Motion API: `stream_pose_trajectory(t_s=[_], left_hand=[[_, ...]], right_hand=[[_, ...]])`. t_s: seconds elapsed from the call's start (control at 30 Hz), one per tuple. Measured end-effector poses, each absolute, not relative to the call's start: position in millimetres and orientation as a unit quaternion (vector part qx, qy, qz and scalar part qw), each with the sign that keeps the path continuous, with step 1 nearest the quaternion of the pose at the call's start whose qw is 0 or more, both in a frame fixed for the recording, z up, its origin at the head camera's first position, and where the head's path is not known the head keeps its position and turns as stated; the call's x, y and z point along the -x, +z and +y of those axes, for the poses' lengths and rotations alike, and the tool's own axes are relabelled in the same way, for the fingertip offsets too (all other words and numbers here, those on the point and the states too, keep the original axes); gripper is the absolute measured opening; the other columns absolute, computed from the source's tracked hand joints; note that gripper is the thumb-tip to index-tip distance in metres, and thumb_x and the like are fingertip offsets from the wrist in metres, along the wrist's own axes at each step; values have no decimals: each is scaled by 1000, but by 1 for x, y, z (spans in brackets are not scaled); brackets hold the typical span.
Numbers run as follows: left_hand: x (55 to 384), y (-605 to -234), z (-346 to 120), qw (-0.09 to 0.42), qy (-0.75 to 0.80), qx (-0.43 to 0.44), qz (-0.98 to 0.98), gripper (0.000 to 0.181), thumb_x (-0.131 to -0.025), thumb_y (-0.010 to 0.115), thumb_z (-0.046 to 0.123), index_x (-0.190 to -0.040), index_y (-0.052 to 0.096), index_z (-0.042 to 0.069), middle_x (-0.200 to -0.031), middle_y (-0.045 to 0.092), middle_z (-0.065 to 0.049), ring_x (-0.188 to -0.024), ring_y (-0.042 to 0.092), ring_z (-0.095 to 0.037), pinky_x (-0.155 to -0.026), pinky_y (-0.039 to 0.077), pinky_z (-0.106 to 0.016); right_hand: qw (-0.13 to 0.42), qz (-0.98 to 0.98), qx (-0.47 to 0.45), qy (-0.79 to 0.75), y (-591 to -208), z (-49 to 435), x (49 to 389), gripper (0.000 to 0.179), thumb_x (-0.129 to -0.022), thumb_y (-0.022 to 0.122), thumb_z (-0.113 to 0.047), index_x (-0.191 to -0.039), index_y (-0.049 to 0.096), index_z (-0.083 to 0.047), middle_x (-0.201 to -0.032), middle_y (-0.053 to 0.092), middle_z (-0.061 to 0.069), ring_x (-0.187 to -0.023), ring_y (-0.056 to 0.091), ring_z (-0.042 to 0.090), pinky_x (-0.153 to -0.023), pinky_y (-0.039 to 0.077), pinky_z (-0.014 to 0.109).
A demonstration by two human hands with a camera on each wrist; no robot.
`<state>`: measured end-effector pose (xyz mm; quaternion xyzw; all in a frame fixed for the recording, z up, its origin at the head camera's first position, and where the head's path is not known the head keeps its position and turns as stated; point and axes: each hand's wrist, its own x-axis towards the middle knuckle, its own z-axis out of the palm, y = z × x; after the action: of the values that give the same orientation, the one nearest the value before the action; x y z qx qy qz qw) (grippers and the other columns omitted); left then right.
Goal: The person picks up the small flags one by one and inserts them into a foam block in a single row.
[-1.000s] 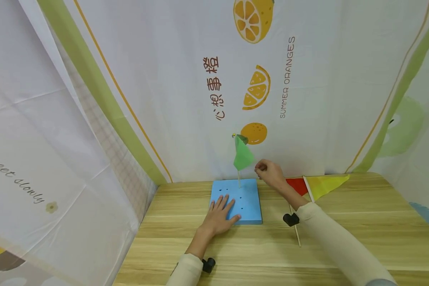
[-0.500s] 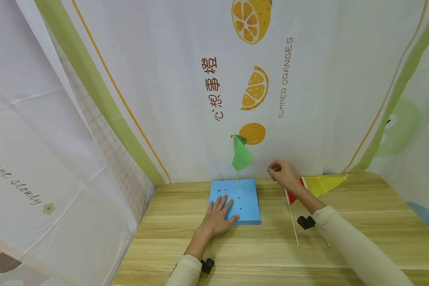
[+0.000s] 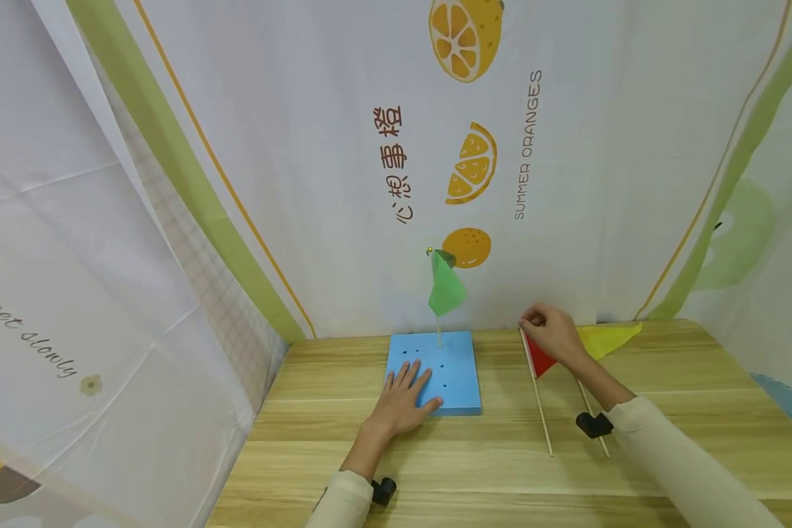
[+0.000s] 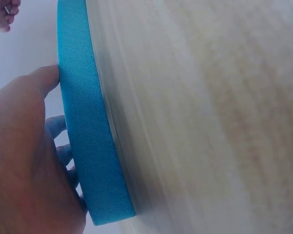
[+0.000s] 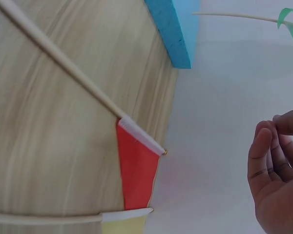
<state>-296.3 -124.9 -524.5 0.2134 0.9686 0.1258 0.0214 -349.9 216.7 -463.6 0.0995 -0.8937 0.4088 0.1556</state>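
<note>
In the head view my left hand lies spread on a blue foam block with several small holes; the left wrist view shows my thumb at the block's edge. A green flag stands upright in the block, its thin stick in a hole near the back. My right hand hovers over the top of a red flag, fingers loosely curled. The right wrist view shows these fingers apart from the red flag, holding nothing. A yellow flag lies beside it, partly hidden by my right hand.
Both loose flags lie on a wooden table, their sticks pointing towards me. Behind the table hangs a white curtain printed with oranges. A black wrist camera sits on my right wrist, over the yellow flag's stick.
My right hand has moved right and slightly down, away from the green flag to over the red flag. The left hand stays on the block.
</note>
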Motion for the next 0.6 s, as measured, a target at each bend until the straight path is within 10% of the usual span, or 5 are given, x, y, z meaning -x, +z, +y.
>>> stream_pose_trajectory(t_s=[0.6], left_hand=[[295,-522,-125,21,123,-216,968,75,-97,37,66,-156,28,22,-165,16,-7,-153,12,-32,-122,14,-57]], right_hand=[[115,-899,-79,414,-482,247,321,17,-96,62,-20,-96,64,-3,-84,66,14,-63,59,18,-51,49,26]])
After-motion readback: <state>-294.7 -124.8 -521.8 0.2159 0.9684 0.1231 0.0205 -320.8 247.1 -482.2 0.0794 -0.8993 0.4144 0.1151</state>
